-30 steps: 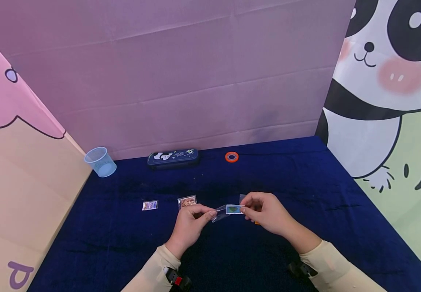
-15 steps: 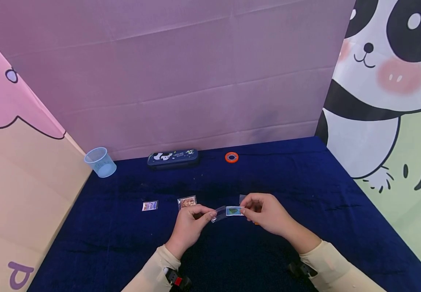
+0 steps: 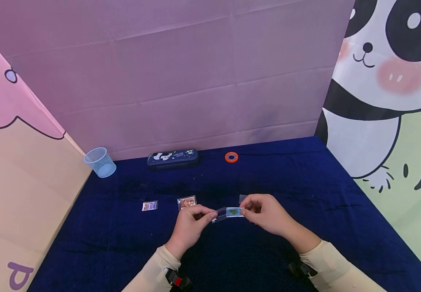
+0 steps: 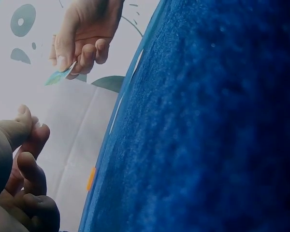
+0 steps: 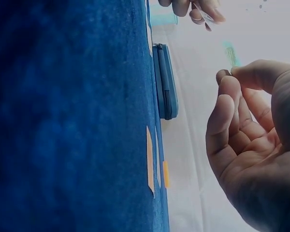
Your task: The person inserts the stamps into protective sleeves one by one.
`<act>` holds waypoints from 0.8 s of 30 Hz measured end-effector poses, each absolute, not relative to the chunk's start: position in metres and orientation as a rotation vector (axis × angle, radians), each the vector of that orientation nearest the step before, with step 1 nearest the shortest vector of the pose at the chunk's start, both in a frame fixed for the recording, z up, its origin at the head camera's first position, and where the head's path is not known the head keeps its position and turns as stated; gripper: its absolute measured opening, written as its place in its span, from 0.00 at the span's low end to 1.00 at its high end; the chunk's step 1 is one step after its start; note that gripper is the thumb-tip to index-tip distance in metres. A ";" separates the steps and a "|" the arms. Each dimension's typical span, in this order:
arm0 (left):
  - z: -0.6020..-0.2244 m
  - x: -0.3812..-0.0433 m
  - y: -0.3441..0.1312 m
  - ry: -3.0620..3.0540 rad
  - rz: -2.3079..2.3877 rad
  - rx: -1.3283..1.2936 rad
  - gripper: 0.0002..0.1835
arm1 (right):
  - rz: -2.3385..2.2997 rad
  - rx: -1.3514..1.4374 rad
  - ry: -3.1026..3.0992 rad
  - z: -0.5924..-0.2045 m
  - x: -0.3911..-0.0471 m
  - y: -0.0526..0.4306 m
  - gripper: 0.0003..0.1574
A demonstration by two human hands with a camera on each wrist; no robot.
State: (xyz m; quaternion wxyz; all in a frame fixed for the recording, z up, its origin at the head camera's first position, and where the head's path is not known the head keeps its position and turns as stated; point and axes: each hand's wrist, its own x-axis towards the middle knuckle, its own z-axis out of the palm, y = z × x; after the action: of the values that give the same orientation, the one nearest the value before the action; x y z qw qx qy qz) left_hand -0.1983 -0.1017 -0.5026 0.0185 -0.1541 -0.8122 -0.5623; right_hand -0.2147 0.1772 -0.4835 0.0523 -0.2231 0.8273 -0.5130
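My left hand point(image 3: 192, 225) pinches one end of a small clear plastic sleeve point(image 3: 221, 215) between thumb and index finger. To its right, my right hand point(image 3: 266, 213) pinches a small white-bordered stamp point(image 3: 235, 212) with a blue-green picture. The stamp's left edge meets the sleeve's right end in the head view. Seen from the right wrist, the stamp point(image 5: 230, 53) stands out beyond the thumb and index fingertips, the other fingers curled loosely. Both hands are raised over the dark blue cloth. The stamp's right end is hidden by fingers.
On the blue cloth point(image 3: 122, 243) lie a small sleeved stamp point(image 3: 150, 205) and a brown sleeved stamp point(image 3: 187, 202), partly behind my left hand. Another clear sleeve point(image 3: 242, 198) shows behind my right hand. Farther back are a blue cup point(image 3: 100, 162), pencil case point(image 3: 173, 158) and orange tape roll point(image 3: 231, 157).
The stamp and my right hand have come down slightly, bringing the stamp level with the sleeve's end. An orange bit beneath my right hand is now covered. My left hand stays put.
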 end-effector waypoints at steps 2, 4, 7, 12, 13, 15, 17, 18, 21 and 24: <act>-0.502 -0.198 -0.101 -2.520 -1.745 -0.484 0.03 | -1.555 -0.694 2.526 -0.483 -0.214 0.177 0.03; -0.502 -0.198 -0.101 -2.519 -1.750 -0.492 0.03 | -1.555 -0.704 2.530 -0.482 -0.214 0.177 0.03; -0.501 -0.197 -0.100 -2.516 -1.762 -0.496 0.03 | -1.553 -0.709 2.537 -0.482 -0.214 0.177 0.04; -0.501 -0.196 -0.100 -2.518 -1.756 -0.487 0.03 | -1.550 -0.710 2.545 -0.483 -0.214 0.177 0.05; -0.501 -0.196 -0.101 -2.519 -1.754 -0.486 0.03 | -1.548 -0.711 2.547 -0.483 -0.214 0.177 0.05; -0.501 -0.196 -0.101 -2.518 -1.748 -0.491 0.03 | -1.546 -0.714 2.546 -0.483 -0.214 0.177 0.05; -0.501 -0.196 -0.100 -2.515 -1.745 -0.502 0.03 | -1.543 -0.717 2.547 -0.483 -0.214 0.177 0.05; -0.501 -0.197 -0.101 -2.517 -1.738 -0.507 0.03 | -1.543 -0.719 2.548 -0.483 -0.214 0.177 0.04; -0.501 -0.197 -0.100 -2.524 -1.718 -0.522 0.04 | -1.539 -0.722 2.556 -0.482 -0.214 0.177 0.03; -0.501 -0.197 -0.101 -2.540 -1.679 -0.543 0.06 | -1.534 -0.722 2.562 -0.482 -0.214 0.177 0.02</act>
State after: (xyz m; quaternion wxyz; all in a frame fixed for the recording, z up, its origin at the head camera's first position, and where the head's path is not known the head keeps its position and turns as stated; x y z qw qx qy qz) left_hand -0.1971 -0.1005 -0.5009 0.0244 -0.1756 -0.8210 -0.5427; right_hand -0.2139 0.1772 -0.4824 0.0347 -0.2348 0.8335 -0.4990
